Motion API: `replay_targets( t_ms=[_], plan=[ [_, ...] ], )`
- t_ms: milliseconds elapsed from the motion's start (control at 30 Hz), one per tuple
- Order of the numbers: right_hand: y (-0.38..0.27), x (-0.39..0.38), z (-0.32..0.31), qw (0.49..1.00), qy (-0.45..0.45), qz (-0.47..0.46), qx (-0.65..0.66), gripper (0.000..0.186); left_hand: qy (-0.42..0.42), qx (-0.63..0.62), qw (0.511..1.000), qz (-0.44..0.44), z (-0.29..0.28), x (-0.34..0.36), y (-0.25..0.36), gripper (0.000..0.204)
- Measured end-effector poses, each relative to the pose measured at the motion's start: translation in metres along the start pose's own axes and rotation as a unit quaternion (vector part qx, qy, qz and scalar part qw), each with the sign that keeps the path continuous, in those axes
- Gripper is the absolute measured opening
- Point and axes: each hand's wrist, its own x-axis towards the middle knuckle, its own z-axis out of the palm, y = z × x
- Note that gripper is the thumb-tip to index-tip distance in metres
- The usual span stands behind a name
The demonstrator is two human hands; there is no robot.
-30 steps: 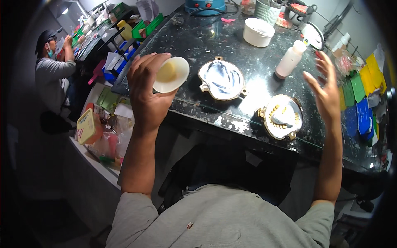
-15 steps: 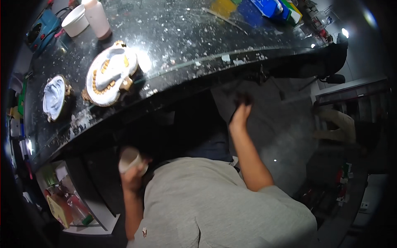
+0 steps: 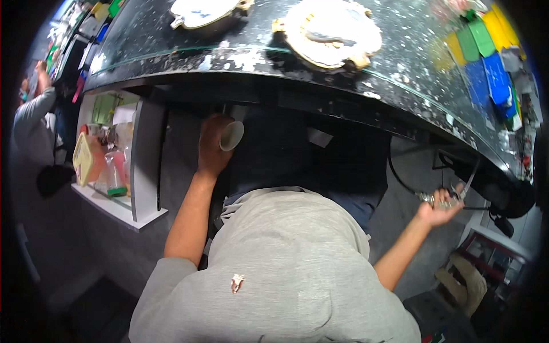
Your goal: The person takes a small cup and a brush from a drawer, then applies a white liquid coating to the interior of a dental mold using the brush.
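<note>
My left hand (image 3: 213, 150), below the bench edge, is closed around a small whitish cup (image 3: 231, 136), its open mouth tilted to the right. Over at the right, my right hand (image 3: 437, 208) grips a silver air gun (image 3: 453, 199) with a thin nozzle, and a black hose (image 3: 401, 177) runs to it. On the bench (image 3: 257, 60) lie two plaster-filled brass flask halves. One flask half (image 3: 333, 33) sits near the bench edge with a dark elongated tool or strip across it; the other flask half (image 3: 207, 11) is cut off by the top of the picture.
Left of my legs stands an open white cabinet (image 3: 137, 166) holding bottles and a yellow-lidded tub (image 3: 84, 159). Yellow, green and blue bins (image 3: 496, 86) stand at the right end of the bench. Another person (image 3: 33, 123) is at the far left. A stool (image 3: 517, 197) is under the right side.
My view has swung left, so the bench things appear farther right. My right hand, blurred earlier, has reached out to the right and now holds the air gun. The cup stays in my left.
</note>
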Motion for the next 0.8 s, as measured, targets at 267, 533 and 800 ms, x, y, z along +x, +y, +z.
replay_targets(
  t_ms=[267,533,800],
  plan=[
    [-0.048,-0.088,0.155,0.856,-0.424,0.219,-0.198,0.043,0.011,0.035,0.999,-0.012,0.014,0.001,-0.042,0.046],
    [0.07,-0.15,0.318,0.444,-0.628,0.264,-0.582,0.046,-0.023,-0.032,0.976,-0.215,0.037,-0.026,-0.049,0.058],
    [0.105,-0.16,0.337,0.551,-0.668,0.17,-0.47,0.038,0.022,-0.053,0.969,-0.24,0.027,-0.032,-0.04,0.047]
  ],
)
